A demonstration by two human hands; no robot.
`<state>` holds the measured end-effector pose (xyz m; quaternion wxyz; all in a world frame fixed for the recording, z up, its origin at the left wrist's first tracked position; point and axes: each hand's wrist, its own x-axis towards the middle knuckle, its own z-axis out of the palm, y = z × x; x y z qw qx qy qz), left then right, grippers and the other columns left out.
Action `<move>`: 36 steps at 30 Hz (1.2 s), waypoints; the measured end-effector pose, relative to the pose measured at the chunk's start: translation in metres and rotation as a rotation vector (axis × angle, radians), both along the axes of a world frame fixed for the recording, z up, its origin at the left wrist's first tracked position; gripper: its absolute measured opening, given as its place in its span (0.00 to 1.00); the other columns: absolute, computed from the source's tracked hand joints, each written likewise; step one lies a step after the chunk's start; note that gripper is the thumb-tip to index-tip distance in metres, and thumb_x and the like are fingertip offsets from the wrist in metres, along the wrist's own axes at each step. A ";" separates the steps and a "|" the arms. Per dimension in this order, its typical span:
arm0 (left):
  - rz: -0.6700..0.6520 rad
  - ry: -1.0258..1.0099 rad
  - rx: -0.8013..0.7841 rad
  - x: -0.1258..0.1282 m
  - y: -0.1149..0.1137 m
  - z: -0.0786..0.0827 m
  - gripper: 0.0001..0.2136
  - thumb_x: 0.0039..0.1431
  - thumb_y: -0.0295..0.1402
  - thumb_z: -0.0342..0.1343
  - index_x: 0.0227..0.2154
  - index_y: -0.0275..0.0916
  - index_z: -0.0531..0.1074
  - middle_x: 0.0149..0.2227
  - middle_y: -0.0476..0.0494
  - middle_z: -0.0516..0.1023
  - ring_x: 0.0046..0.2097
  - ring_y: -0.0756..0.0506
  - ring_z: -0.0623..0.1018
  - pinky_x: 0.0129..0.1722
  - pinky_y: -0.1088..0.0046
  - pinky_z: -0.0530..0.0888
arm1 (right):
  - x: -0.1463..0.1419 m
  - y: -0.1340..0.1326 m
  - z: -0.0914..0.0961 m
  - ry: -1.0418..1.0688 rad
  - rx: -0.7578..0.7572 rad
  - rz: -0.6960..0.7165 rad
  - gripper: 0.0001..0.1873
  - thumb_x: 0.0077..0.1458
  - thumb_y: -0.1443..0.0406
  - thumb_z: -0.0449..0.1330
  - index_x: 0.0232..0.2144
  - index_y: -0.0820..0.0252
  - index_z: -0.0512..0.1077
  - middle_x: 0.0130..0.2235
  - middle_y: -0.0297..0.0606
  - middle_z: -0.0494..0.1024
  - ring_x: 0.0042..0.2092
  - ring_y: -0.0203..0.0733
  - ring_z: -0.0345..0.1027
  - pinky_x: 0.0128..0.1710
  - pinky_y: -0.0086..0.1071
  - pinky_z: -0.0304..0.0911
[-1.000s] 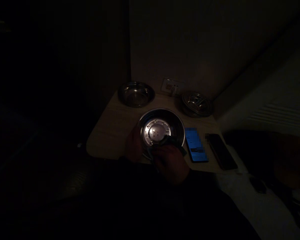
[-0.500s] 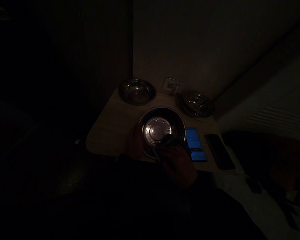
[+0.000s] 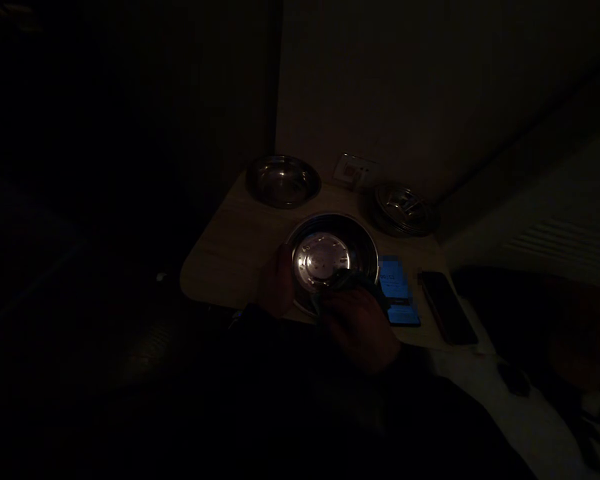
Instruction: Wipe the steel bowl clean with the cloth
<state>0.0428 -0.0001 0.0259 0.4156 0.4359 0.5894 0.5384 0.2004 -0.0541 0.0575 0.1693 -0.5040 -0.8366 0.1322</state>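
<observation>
The scene is very dark. A shiny steel bowl (image 3: 325, 250) stands tilted toward me on a small light wooden table (image 3: 230, 260). My left hand (image 3: 276, 288) grips the bowl's left rim. My right hand (image 3: 363, 323) is closed on a dark cloth (image 3: 347, 280) pressed against the bowl's inner lower right side.
A second steel bowl (image 3: 283, 180) sits at the table's back left, and a stack of steel dishes (image 3: 404, 208) at the back right. A lit blue phone screen (image 3: 397, 293) and a dark phone (image 3: 447, 307) lie to the right. A wall socket (image 3: 354, 171) is behind.
The cloth and my right hand have shifted slightly within the bowl's lower right. The view has drifted a little, so everything sits further right in the picture.
</observation>
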 end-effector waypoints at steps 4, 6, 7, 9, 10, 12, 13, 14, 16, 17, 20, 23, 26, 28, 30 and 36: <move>0.005 0.005 0.002 0.000 -0.001 0.005 0.21 0.65 0.41 0.38 0.41 0.35 0.74 0.42 0.40 0.78 0.45 0.44 0.76 0.47 0.69 0.69 | -0.008 0.003 0.004 -0.040 -0.041 -0.045 0.09 0.51 0.69 0.61 0.36 0.58 0.76 0.43 0.39 0.79 0.45 0.49 0.69 0.50 0.45 0.59; 0.007 0.012 -0.007 0.000 -0.001 0.007 0.21 0.65 0.41 0.38 0.40 0.34 0.74 0.42 0.40 0.79 0.45 0.44 0.76 0.46 0.70 0.70 | -0.012 0.004 0.006 -0.051 -0.066 -0.056 0.08 0.51 0.69 0.60 0.35 0.58 0.76 0.43 0.39 0.79 0.45 0.49 0.69 0.49 0.45 0.59; 0.009 0.017 -0.010 0.000 -0.001 0.007 0.21 0.65 0.41 0.38 0.40 0.34 0.74 0.42 0.40 0.79 0.45 0.44 0.76 0.46 0.70 0.70 | -0.012 0.005 0.006 -0.052 -0.074 -0.055 0.08 0.51 0.69 0.60 0.35 0.58 0.76 0.43 0.39 0.79 0.45 0.49 0.69 0.49 0.45 0.59; 0.004 0.023 -0.004 0.000 -0.002 0.006 0.22 0.65 0.42 0.38 0.41 0.34 0.74 0.42 0.40 0.79 0.45 0.43 0.76 0.46 0.69 0.70 | -0.012 0.005 0.006 -0.053 -0.081 -0.050 0.09 0.50 0.69 0.60 0.36 0.59 0.76 0.42 0.39 0.79 0.45 0.48 0.69 0.49 0.43 0.60; -0.003 0.021 0.004 0.000 -0.001 0.005 0.22 0.65 0.43 0.37 0.40 0.35 0.74 0.42 0.40 0.79 0.45 0.43 0.76 0.46 0.69 0.70 | -0.012 0.006 0.006 -0.053 -0.079 -0.048 0.09 0.50 0.70 0.60 0.36 0.59 0.76 0.42 0.40 0.79 0.45 0.48 0.69 0.49 0.43 0.60; -0.011 0.015 0.010 0.000 -0.001 0.004 0.23 0.65 0.44 0.37 0.41 0.35 0.74 0.43 0.40 0.78 0.46 0.43 0.75 0.47 0.68 0.69 | -0.011 0.006 0.006 -0.059 -0.074 -0.043 0.09 0.49 0.70 0.60 0.35 0.59 0.76 0.42 0.40 0.79 0.45 0.48 0.70 0.48 0.43 0.60; -0.010 0.011 0.008 0.000 0.000 0.003 0.23 0.64 0.44 0.37 0.42 0.36 0.74 0.44 0.40 0.78 0.47 0.43 0.75 0.48 0.68 0.69 | -0.011 0.006 0.005 -0.063 -0.072 -0.044 0.09 0.49 0.70 0.60 0.35 0.59 0.76 0.42 0.40 0.79 0.45 0.49 0.70 0.48 0.43 0.60; -0.009 0.006 0.006 0.000 0.000 0.003 0.23 0.64 0.44 0.38 0.43 0.36 0.73 0.45 0.40 0.78 0.48 0.43 0.75 0.48 0.68 0.68 | -0.011 0.006 0.005 -0.066 -0.073 -0.045 0.09 0.49 0.69 0.60 0.35 0.58 0.76 0.42 0.40 0.79 0.45 0.49 0.70 0.49 0.43 0.60; -0.001 0.001 -0.001 0.000 0.000 0.004 0.22 0.64 0.43 0.38 0.42 0.35 0.74 0.44 0.40 0.78 0.47 0.43 0.75 0.48 0.68 0.69 | -0.012 0.007 0.005 -0.067 -0.078 -0.054 0.08 0.50 0.69 0.60 0.35 0.58 0.76 0.42 0.40 0.79 0.45 0.48 0.69 0.49 0.43 0.60; 0.002 0.003 -0.003 0.000 0.000 0.004 0.22 0.64 0.43 0.38 0.41 0.35 0.74 0.43 0.40 0.78 0.46 0.43 0.76 0.47 0.69 0.69 | -0.013 0.007 0.006 -0.066 -0.083 -0.055 0.08 0.50 0.69 0.60 0.35 0.58 0.76 0.42 0.39 0.79 0.45 0.48 0.70 0.49 0.43 0.59; 0.008 0.021 -0.005 0.000 0.000 0.006 0.21 0.64 0.42 0.38 0.40 0.34 0.74 0.42 0.40 0.79 0.45 0.44 0.76 0.46 0.69 0.70 | -0.013 0.007 0.006 -0.070 -0.100 -0.041 0.09 0.49 0.69 0.60 0.35 0.58 0.76 0.42 0.39 0.79 0.45 0.48 0.70 0.49 0.42 0.60; -0.003 0.039 -0.007 -0.001 0.000 0.005 0.22 0.65 0.43 0.37 0.39 0.35 0.74 0.41 0.40 0.79 0.44 0.43 0.76 0.45 0.68 0.70 | -0.012 0.008 0.006 -0.073 -0.099 -0.048 0.09 0.49 0.70 0.61 0.35 0.59 0.76 0.42 0.40 0.79 0.45 0.48 0.70 0.48 0.41 0.60; -0.014 0.053 -0.017 -0.001 0.000 0.003 0.22 0.64 0.44 0.37 0.40 0.36 0.74 0.41 0.40 0.79 0.44 0.42 0.76 0.45 0.67 0.70 | -0.012 0.008 0.008 -0.073 -0.109 -0.057 0.07 0.50 0.69 0.60 0.34 0.59 0.76 0.41 0.40 0.79 0.44 0.48 0.70 0.48 0.41 0.60; -0.009 0.047 -0.007 -0.001 0.000 0.003 0.23 0.64 0.44 0.37 0.42 0.35 0.73 0.44 0.39 0.78 0.47 0.42 0.75 0.47 0.66 0.69 | -0.013 0.009 0.009 -0.079 -0.118 -0.049 0.07 0.51 0.69 0.60 0.35 0.59 0.76 0.41 0.40 0.79 0.44 0.48 0.70 0.48 0.41 0.60; -0.007 0.043 0.000 -0.001 0.000 0.003 0.23 0.64 0.44 0.37 0.43 0.34 0.73 0.45 0.38 0.78 0.48 0.42 0.75 0.49 0.66 0.69 | -0.013 0.008 0.009 -0.089 -0.123 -0.042 0.08 0.50 0.70 0.61 0.35 0.60 0.76 0.41 0.41 0.79 0.45 0.48 0.70 0.48 0.40 0.60; -0.003 0.058 -0.011 -0.001 0.000 0.004 0.23 0.65 0.43 0.37 0.44 0.35 0.73 0.46 0.38 0.77 0.48 0.42 0.75 0.51 0.65 0.68 | -0.012 0.008 0.008 -0.090 -0.104 -0.047 0.07 0.51 0.69 0.60 0.35 0.60 0.76 0.41 0.41 0.79 0.46 0.47 0.69 0.50 0.40 0.59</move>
